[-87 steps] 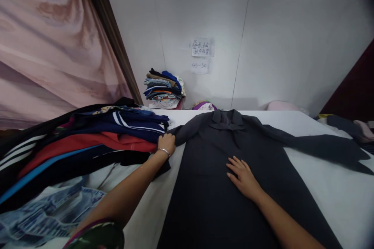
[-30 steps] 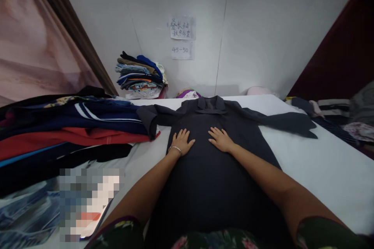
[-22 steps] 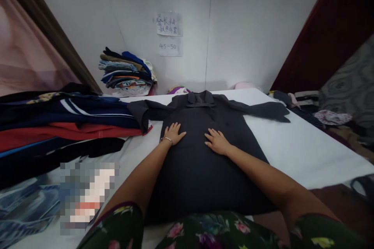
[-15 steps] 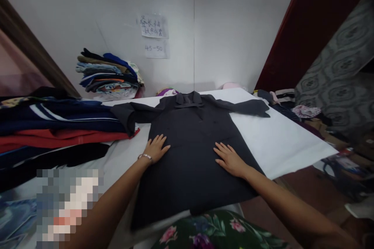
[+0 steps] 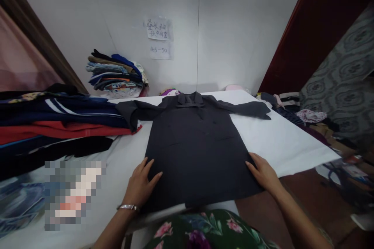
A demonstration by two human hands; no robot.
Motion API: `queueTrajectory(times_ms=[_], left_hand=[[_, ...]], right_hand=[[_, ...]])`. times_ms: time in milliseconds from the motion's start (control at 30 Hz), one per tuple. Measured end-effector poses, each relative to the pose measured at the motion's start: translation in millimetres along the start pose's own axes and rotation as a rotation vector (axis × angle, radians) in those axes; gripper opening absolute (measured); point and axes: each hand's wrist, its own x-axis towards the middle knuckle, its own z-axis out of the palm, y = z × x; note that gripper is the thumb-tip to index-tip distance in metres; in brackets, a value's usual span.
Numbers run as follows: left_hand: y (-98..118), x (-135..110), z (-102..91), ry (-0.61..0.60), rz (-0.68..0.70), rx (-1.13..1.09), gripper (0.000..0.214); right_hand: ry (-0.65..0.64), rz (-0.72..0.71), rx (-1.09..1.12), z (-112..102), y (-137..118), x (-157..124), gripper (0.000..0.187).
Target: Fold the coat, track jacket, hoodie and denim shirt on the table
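Head view: looking down on a dark grey long-sleeved garment [image 5: 198, 151] spread flat, collar toward the tabletop's far edge, hem reaching the near edge.
Left hand [image 5: 139, 184]: fingers spread, a wide grip, lying over the garment's left side near the hem; a silvery bracelet [image 5: 127, 207] circles the wrist.
Right hand [image 5: 265, 173]: at the garment's right side edge near the hem, fingertips on the cloth; whether its grip pinches the fabric, I cannot tell.
Hidden or cut off: a block of pixelation [image 5: 76, 194] covers something near the tabletop's left edge, beside blue jeans [image 5: 22, 204] cut off by the frame. Floral clothing [image 5: 210, 225] on the person hides part of the near edge.
Box-like brown things [image 5: 336, 144]: beyond the right edge; their contents are too small to make out.
Sleeves: the left one overlaps a navy garment with white stripes [image 5: 87, 112] and a red garment [image 5: 73, 128]; the right one lies on bare white.
Tabletop [image 5: 277, 140]: white-covered, its right corner pointed.
Far-left corner: a stack of folded clothes [image 5: 117, 71].
Pale wall [image 5: 239, 27]: two handwritten papers [image 5: 160, 29], the lower reading "45-50".
Room: pink curtain [image 5: 26, 56] left; maroon panel [image 5: 292, 35] and patterned wall [image 5: 339, 78] right.
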Motion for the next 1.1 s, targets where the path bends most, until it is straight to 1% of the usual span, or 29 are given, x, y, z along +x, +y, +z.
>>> queueTrajectory(times_ms=[33, 100, 167, 233, 300, 367, 400, 467, 533, 567, 667, 767, 833, 900, 933, 1000, 1100], left_hand=[[4, -7, -2.3, -0.033, 0.051, -0.012, 0.054], [13, -22, -6.6, -0.132, 0.171, -0.025, 0.049], [21, -34, -10.8, -0.239, 0.285, -0.025, 0.052], [25, -43, -15.1, -0.302, 0.354, -0.013, 0.062], [27, -47, -19.2, -0.320, 0.387, 0.002, 0.069], [27, -47, -22.1, -0.320, 0.408, 0.007, 0.064], [27, -46, -22.9, -0.316, 0.417, 0.005, 0.058], [29, -45, -23.3, -0.295, 0.439, -0.006, 0.042], [32, -45, -23.3, -0.253, 0.473, -0.026, 0.029], [34, -45, -23.7, -0.230, 0.493, -0.042, 0.026], [45, -45, -27.5, -0.158, 0.509, -0.096, 0.027], [54, -44, -35.6, -0.062, 0.458, -0.119, 0.029], [56, -44, -41.3, -0.005, 0.439, -0.114, 0.029], [51, -47, -44.7, 0.018, 0.452, -0.105, 0.028], [48, -50, -45.1, 0.015, 0.468, -0.103, 0.027], [39, -57, -43.1, -0.015, 0.502, -0.108, 0.027], [27, -67, -35.5, -0.070, 0.518, -0.142, 0.027]], right_hand=[[0.008, -0.008, 0.017, -2, -2, 0, 0.053], [0.013, -0.057, 0.068, -7, -15, -1, 0.051], [-0.046, -0.171, 0.143, -13, -36, -7, 0.047], [-0.203, -0.315, 0.213, -19, -59, -15, 0.045], [-0.392, -0.421, 0.241, -23, -79, -24, 0.050], [-0.522, -0.464, 0.220, -24, -92, -30, 0.058], [-0.552, -0.470, 0.202, -24, -95, -32, 0.062], [-0.565, -0.475, 0.170, -21, -99, -33, 0.063], [-0.554, -0.496, 0.162, -18, -100, -33, 0.058], [-0.549, -0.515, 0.164, -16, -101, -33, 0.055], [-0.505, -0.563, 0.158, -9, -104, -29, 0.046], [-0.402, -0.584, 0.151, -2, -107, -22, 0.038], [-0.325, -0.605, 0.167, -1, -108, -18, 0.037], [-0.276, -0.645, 0.182, -2, -108, -18, 0.039], [-0.279, -0.674, 0.183, -3, -109, -19, 0.039], [-0.338, -0.728, 0.169, -5, -110, -25, 0.038], [-0.432, -0.743, 0.137, -6, -113, -39, 0.038]])
